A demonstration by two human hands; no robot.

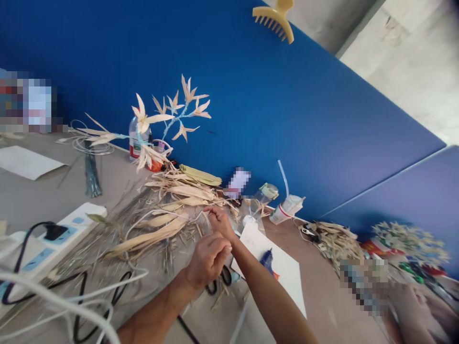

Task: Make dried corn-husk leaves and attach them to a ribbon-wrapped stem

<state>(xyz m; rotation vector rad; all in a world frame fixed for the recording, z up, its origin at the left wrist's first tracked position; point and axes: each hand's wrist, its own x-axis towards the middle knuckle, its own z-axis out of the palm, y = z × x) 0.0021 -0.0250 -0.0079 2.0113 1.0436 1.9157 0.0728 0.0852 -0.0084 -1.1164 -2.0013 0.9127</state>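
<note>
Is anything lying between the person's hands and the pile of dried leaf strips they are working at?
Nothing visible does. The right hand already reaches into the near edge of the dried leaf strips, and the left hand is closed just behind it. The scissors and white paper sheet lie nearer the person, off that path.

A loose heap of dried leaf strips (168,210), pale tan and straw-coloured, lies spread flat on the counter (322,291) against the blue wall. The longest blades point left; thin stems, possibly wire, seem mixed in among them.
</note>
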